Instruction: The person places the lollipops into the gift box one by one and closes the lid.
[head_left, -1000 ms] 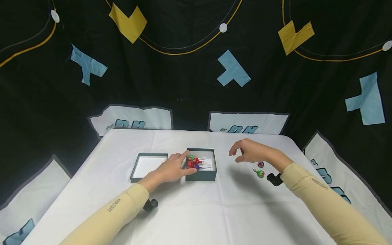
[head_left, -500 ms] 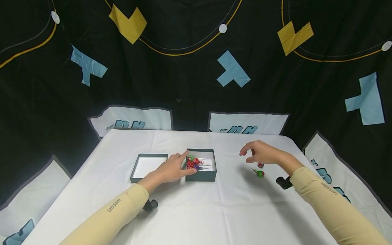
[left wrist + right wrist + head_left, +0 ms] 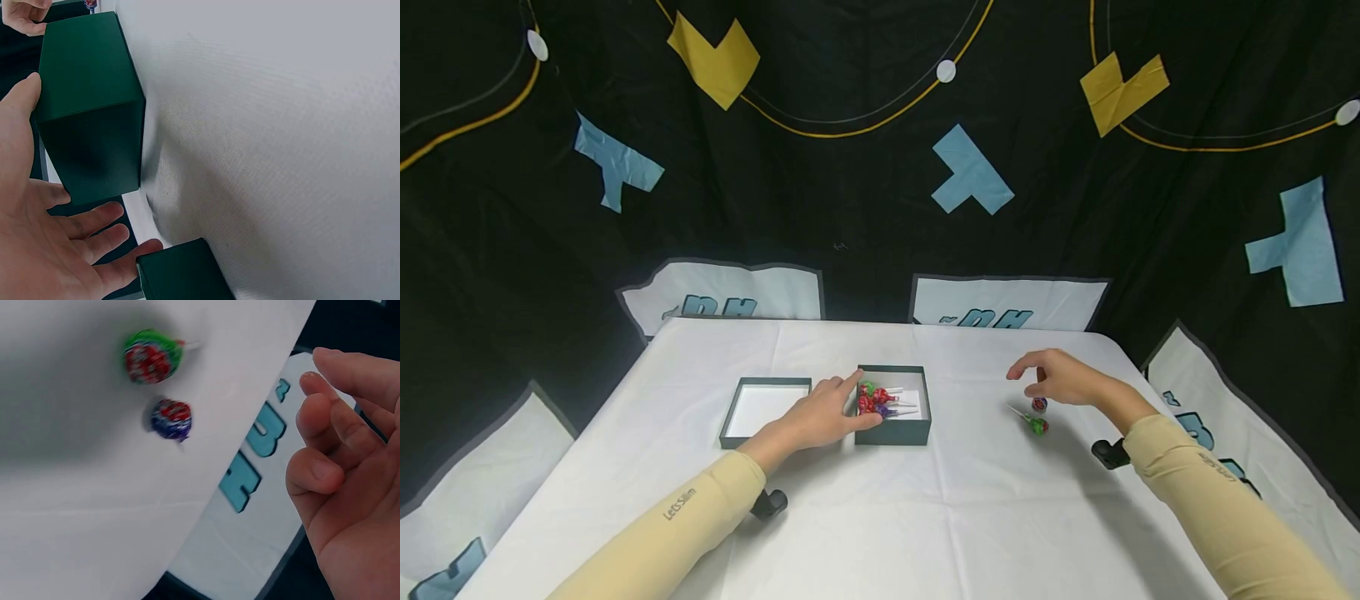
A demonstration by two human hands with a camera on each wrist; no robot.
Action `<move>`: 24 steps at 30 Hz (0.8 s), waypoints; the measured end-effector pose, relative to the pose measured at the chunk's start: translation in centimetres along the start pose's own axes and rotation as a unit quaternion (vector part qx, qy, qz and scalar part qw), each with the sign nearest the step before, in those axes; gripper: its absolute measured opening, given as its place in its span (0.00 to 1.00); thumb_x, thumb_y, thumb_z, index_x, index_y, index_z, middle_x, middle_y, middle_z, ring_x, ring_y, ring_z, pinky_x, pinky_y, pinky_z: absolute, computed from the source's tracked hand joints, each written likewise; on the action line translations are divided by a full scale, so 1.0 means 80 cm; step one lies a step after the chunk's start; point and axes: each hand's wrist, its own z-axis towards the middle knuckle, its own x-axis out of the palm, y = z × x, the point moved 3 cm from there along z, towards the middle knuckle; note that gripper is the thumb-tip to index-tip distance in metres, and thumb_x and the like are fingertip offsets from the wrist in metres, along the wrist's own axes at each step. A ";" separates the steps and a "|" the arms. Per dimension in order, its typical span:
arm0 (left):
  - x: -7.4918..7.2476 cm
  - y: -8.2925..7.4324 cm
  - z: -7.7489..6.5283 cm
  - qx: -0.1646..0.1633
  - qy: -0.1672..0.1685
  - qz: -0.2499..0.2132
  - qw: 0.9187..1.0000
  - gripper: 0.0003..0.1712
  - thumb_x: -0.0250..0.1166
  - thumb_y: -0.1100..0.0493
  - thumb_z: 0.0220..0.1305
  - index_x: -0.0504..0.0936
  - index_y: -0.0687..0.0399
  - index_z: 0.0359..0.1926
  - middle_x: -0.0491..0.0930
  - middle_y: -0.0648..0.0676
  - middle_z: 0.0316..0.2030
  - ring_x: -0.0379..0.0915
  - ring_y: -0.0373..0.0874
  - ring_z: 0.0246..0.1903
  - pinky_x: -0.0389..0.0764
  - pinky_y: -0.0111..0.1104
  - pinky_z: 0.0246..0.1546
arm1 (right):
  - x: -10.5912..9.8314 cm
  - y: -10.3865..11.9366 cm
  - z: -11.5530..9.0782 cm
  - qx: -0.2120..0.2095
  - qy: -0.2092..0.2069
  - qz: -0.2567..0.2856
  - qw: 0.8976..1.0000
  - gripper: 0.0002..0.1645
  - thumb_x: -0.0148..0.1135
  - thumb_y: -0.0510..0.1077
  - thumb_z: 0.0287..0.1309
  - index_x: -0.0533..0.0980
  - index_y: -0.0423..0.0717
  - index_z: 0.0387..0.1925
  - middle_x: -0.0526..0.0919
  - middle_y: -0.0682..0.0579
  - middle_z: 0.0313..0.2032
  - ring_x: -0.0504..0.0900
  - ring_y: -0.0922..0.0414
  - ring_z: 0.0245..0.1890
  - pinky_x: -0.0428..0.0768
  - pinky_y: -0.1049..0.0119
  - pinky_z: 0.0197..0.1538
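The left hand (image 3: 820, 412) lies flat with fingers straight against the left wall of the dark green box (image 3: 892, 431), which holds several wrapped lollipops (image 3: 876, 398). The right hand (image 3: 1060, 377) hovers above the table (image 3: 880, 517) with fingers loosely curled, gripping nothing. Just beneath it lie two loose lollipops: a blue one (image 3: 1039, 404) and a green one (image 3: 1037, 426), close together, near the table's right edge. The lid (image 3: 764, 407), white inside, sits just left of the box. The surface is a white cloth. A black backdrop (image 3: 850, 183) with blue and yellow shapes surrounds the table.
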 end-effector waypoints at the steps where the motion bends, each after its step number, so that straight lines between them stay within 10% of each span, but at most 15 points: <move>1: 0.001 0.000 0.000 0.000 0.000 0.000 1.000 0.57 0.60 0.24 0.60 0.53 0.48 0.80 0.64 0.67 0.72 0.59 0.61 0.72 0.66 0.61 0.67 | 0.000 -0.004 0.000 -0.001 -0.003 0.001 1.000 0.18 0.68 0.36 0.61 0.83 0.50 0.52 0.83 0.49 0.50 0.73 0.54 0.35 0.78 0.62 0.35; 24: 0.002 0.001 0.001 0.003 -0.003 0.004 1.000 0.57 0.59 0.23 0.60 0.54 0.47 0.80 0.65 0.66 0.71 0.60 0.60 0.72 0.67 0.60 0.66 | 0.013 -0.078 -0.002 0.029 -0.081 0.005 0.996 0.19 0.64 0.33 0.62 0.81 0.41 0.56 0.81 0.40 0.57 0.71 0.49 0.43 0.74 0.62 0.41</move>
